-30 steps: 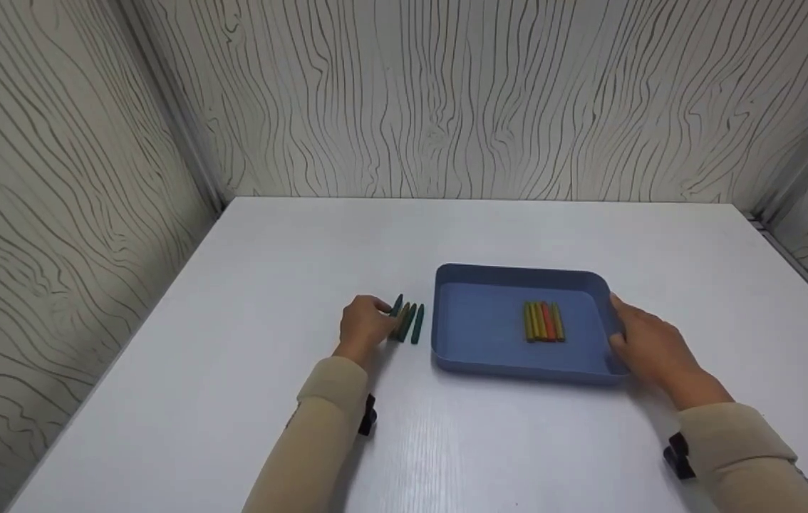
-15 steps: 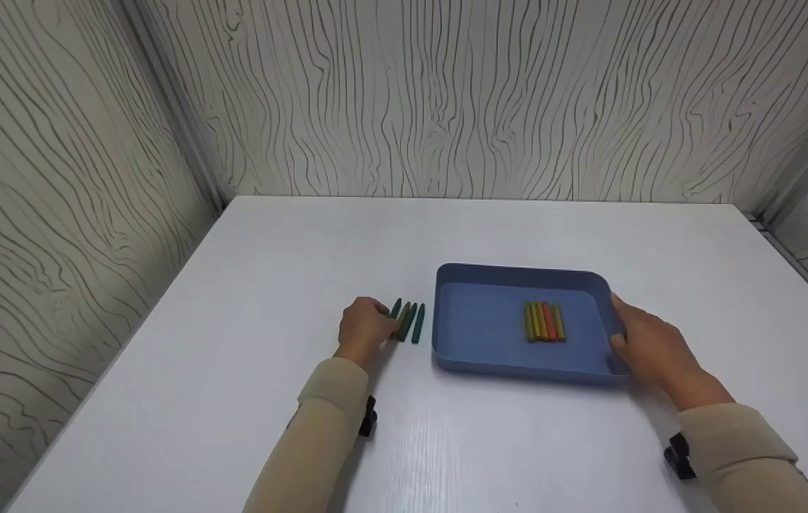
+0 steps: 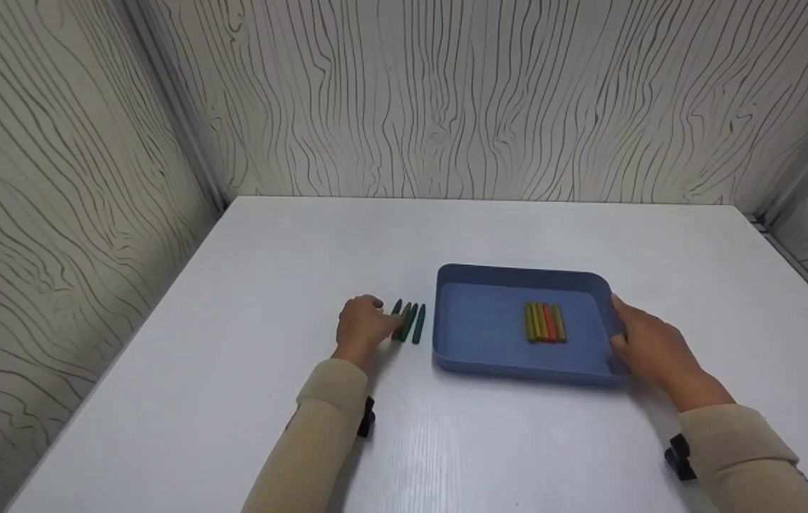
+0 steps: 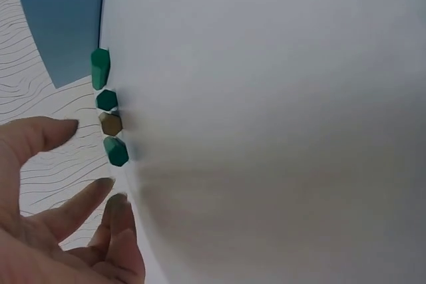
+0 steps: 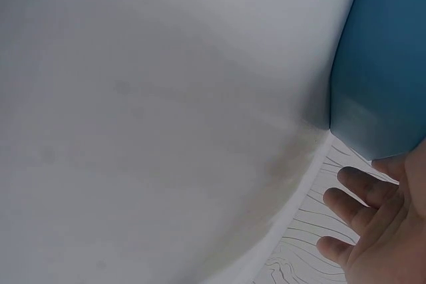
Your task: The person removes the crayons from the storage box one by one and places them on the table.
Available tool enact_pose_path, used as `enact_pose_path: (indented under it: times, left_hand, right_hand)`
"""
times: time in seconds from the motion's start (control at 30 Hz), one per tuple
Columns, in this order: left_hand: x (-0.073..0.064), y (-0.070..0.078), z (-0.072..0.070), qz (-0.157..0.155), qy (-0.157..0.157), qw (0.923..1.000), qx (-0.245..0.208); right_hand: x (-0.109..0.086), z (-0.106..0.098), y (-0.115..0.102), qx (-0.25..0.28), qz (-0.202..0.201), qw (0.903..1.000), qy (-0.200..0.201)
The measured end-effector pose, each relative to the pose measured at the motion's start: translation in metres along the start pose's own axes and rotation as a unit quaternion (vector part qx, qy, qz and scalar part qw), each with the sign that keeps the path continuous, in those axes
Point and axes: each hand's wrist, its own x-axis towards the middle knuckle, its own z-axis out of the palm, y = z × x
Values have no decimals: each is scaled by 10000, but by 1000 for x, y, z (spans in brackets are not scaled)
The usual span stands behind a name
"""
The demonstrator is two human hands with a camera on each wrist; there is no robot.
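Note:
Several crayons, mostly dark green with one brownish, lie side by side on the table; a green crayon (image 3: 419, 323) is the one closest to the tray. Just left of this row is my left hand (image 3: 363, 324), its thumb and fingers apart. In the left wrist view the crayons' ends show, among them the brown crayon (image 4: 110, 124), with nothing between the fingers. My right hand (image 3: 657, 349) holds the right wall of a blue tray (image 3: 479, 320), thumb over the rim. Inside the tray lie several yellowish crayons (image 3: 531, 322) and a red crayon (image 3: 549, 322).
A white table (image 3: 290, 242) carries everything. Wood-grain patterned panels (image 3: 447, 100) stand behind it and at both sides. Table surface extends to the left of the left hand and in front of the tray.
The left hand's fingers have parted from the leftmost green crayon, which has shifted slightly down into line with the row. The right hand and tray stay practically still.

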Motion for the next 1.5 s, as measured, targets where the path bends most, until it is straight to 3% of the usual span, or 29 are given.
enact_pose_path:
  times: [0.2, 0.53, 0.77, 0.97, 1.13, 1.5]
  left_hand:
    - [0, 1, 0, 22, 247, 9983, 527]
    - [0, 6, -1, 212, 340, 9966, 719]
    - [-1, 19, -3, 252, 406, 9943, 951]
    - [-4, 34, -2, 419, 558, 9937, 877]
    - [-7, 47, 5, 614, 764, 9917, 836]
    - [-18, 77, 29, 962, 669, 9893, 869]
  right_hand:
    - [0, 0, 0, -15, 5, 10000, -11]
    - [-1, 0, 1, -12, -32, 10000, -42]
    - [0, 0, 2, -30, -25, 10000, -33]
    - [1, 0, 2, -51, -21, 10000, -46]
    - [1, 0, 1, -29, -11, 10000, -47]
    - [0, 0, 0, -47, -13, 10000, -38]
